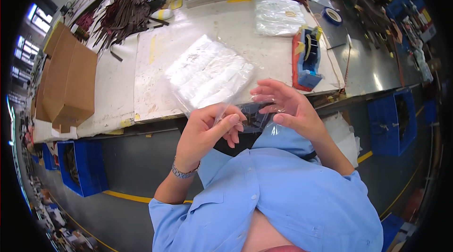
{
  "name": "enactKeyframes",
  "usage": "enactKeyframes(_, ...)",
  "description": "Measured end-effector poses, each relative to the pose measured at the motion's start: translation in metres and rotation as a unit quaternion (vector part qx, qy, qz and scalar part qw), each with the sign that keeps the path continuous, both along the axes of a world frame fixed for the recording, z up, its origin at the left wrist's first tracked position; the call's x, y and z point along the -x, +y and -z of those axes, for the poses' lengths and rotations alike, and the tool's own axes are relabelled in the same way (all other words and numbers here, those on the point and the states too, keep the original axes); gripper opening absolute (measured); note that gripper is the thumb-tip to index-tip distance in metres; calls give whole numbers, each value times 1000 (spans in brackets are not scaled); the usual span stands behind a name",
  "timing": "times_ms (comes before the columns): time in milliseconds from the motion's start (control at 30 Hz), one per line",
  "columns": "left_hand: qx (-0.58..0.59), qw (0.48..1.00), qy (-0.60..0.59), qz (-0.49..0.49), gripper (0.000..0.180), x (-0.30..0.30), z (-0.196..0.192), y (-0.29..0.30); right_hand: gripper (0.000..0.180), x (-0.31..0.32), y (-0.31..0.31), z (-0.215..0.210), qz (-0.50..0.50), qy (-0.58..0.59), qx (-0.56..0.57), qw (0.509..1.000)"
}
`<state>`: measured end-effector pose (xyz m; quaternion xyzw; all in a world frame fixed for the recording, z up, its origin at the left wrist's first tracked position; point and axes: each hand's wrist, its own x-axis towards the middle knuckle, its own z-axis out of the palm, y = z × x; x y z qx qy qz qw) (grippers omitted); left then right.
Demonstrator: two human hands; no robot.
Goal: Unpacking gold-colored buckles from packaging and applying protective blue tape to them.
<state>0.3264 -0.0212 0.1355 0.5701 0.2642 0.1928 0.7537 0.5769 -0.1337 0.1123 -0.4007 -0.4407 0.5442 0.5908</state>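
Note:
A clear plastic bag (pixel 209 73) with folded white material inside lies on the near part of the white table. My left hand (pixel 207 127) is at its near edge, the thumb and index finger closed on the clear film. To the right of it, my right hand (pixel 295 110) is raised at the table's edge, fingers curved and apart, with nothing clearly held. Faint shiny clear film shows around its fingertips, but I cannot tell whether it touches them. A red and blue tape dispenser (pixel 309 58) stands just beyond the right hand.
Another clear bag of white material (pixel 279 16) lies farther back, near a blue tape roll (pixel 331 16). An open cardboard box (pixel 71 79) stands at the left. Dark strips (pixel 130 8) are heaped at the back left. Blue bins (pixel 82 167) sit on the floor.

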Motion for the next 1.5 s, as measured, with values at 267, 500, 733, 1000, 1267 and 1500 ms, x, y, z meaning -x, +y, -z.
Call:
enactKeyframes(267, 62, 973, 70, 212, 24, -81, 23, -12, 18, -43, -77, 10, 56, -29, 103, 993)
enactKeyframes(500, 120, 934, -4, 336, 53, -141, 63, -35, 17, -125, -161, 26, 93, -56, 166, 980)
enactKeyframes(733, 171, 934, 69, 305, 23, -171, 77, -49, 28, -209, -265, 39, 334, -95, 213, 913)
enactKeyframes(1000, 117, 940, 105, 304, 20, -216, 69, -78, 46, -142, -205, 78, 187, 30, 130, 973)
enactKeyframes(1267, 128, 910, 83, 385, 50, -224, 83, -78, 13, -148, -210, 91, 124, 64, 156, 978)
enactKeyframes(1500, 75, 919, 44, 385, 72, -217, 93, -81, 12, -229, -298, 124, 463, -279, 262, 799)
